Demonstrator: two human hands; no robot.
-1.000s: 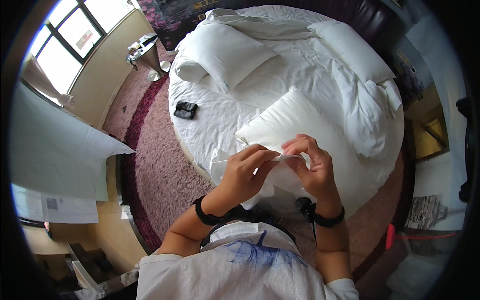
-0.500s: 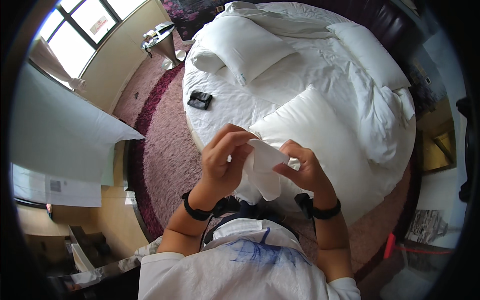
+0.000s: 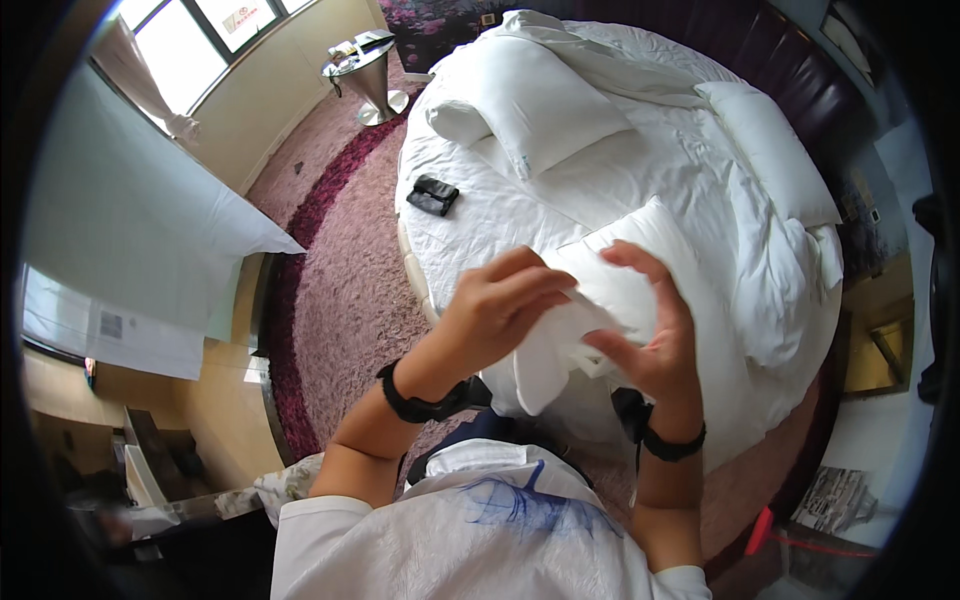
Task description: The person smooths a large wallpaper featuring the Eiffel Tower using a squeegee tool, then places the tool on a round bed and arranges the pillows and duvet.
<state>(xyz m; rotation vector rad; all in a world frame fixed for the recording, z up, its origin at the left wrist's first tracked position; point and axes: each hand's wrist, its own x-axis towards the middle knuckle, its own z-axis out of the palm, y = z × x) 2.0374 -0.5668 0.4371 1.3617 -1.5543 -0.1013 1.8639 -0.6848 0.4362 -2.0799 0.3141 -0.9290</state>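
Note:
Between my hands, a soft white flat piece with a rounded lower end (image 3: 540, 375) hangs in front of my waist; its exact kind cannot be made out. My left hand (image 3: 500, 312) pinches its upper edge between thumb and fingers. To the right of it, my right hand (image 3: 664, 345) is open, with thumb and forefinger spread in a curve and nothing seen between them. Behind both hands lies a plump white pillow (image 3: 650, 235) on the round bed with white bedding (image 3: 500, 215). Each wrist wears a black band.
A small black folded pouch (image 3: 433, 196) lies on the bed's left part. More white pillows (image 3: 545, 105) rest farther back. At the far left stands a metallic side table (image 3: 368, 85) with items on top. White sheeting (image 3: 140, 230) hangs at left, above the purple carpet (image 3: 345, 270).
My right hand has let go of the white piece and spread its fingers. My left hand has moved right, still pinching the piece. The view has shifted slightly.

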